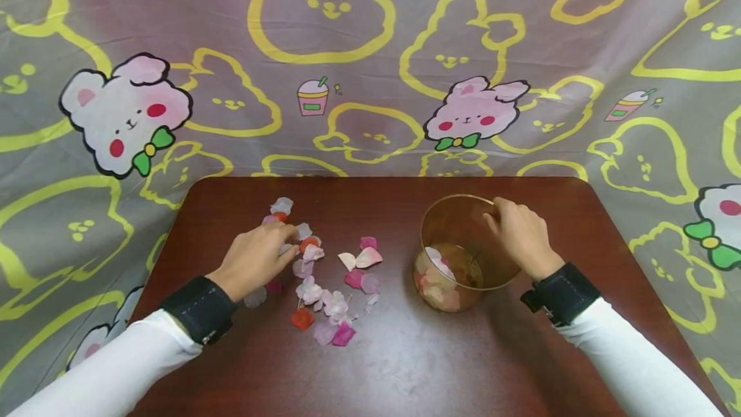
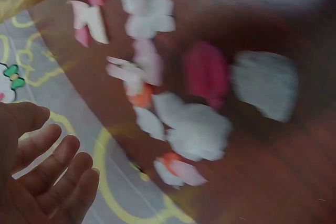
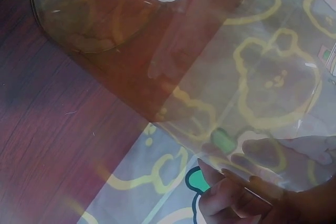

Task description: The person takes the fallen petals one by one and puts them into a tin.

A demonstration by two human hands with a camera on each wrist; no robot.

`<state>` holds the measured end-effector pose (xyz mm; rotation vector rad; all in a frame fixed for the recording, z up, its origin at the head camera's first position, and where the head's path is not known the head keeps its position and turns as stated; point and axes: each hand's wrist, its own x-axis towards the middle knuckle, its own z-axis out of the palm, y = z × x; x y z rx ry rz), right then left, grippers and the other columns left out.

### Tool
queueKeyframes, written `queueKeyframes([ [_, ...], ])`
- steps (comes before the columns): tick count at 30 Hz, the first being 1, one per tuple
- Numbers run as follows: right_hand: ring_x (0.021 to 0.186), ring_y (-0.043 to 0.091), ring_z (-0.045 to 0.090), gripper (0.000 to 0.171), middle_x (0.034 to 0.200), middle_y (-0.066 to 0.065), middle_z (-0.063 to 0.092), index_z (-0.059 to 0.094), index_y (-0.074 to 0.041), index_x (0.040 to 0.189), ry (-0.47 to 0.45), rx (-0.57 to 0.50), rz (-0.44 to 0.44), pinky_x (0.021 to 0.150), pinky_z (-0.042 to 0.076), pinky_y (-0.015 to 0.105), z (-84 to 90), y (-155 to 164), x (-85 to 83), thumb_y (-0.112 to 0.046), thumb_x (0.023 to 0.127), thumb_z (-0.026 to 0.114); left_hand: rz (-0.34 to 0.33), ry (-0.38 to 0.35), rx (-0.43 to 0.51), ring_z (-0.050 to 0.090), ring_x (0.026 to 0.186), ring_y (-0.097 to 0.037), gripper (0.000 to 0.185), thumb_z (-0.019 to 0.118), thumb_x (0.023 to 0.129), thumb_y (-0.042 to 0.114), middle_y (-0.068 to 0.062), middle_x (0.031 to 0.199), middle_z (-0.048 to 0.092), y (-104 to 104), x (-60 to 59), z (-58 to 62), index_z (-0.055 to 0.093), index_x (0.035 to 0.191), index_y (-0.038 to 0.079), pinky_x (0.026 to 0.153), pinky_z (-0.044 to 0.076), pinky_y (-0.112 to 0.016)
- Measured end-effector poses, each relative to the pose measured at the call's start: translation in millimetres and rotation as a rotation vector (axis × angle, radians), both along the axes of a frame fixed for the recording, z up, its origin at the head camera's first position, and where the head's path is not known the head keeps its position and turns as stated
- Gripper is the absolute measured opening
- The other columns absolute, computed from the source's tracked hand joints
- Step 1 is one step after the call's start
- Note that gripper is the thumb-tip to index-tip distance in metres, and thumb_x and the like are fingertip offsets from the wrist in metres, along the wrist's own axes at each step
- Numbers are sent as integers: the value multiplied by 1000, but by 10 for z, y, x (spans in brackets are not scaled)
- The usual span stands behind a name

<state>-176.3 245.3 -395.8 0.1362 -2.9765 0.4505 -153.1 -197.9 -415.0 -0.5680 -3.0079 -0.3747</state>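
Left hand [image 1: 258, 257] lies palm down on the dark wooden table [image 1: 405, 365], fingers extended and loosely spread, fingertips among the scattered petals [image 1: 312, 253] at the left-centre of the tabletop. In the left wrist view the fingers [image 2: 58, 169] show straight and apart, with nothing held between them; that view is motion-blurred, so whether the tips actually touch a petal cannot be told.

Right hand [image 1: 521, 235] grips the far right rim of the clear plastic cup [image 1: 457, 256], fingers curled over the edge. The right wrist view shows the fingertips [image 3: 226, 192] pressed against the transparent wall from close range. The cup stands upright on the table, right of centre, well apart from the left hand.

Inside the cup, at the bottom: a small heap of pale pink and white petals [image 1: 442, 275].

Loose petals on the table: white, pale pink, magenta and orange-red pieces, spread in a band from near the table's far left edge toward the middle. A cream and pink pair [image 1: 361, 258] lies between the left hand and the cup; a red petal [image 1: 302, 318] and a magenta one [image 1: 344, 334] lie nearest the observer.

Both forearms wear white sleeves with black wrist straps [image 1: 202, 309].

Behind and around the table: a grey cloth [image 1: 370, 50] printed with yellow rabbit outlines and pink-and-white rabbit figures.
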Motion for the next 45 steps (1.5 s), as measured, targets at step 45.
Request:
queueKeyframes([
  [45,63,34,62,19,67,12,60,58,-7,83,12,3,2,49,42,44,-7,-14,-5,-18,97,65,151,-110,-2,49,60,-16,9,75,87,8,-4,71,63,-791,251,-359,66,85,9,50,41,-35],
])
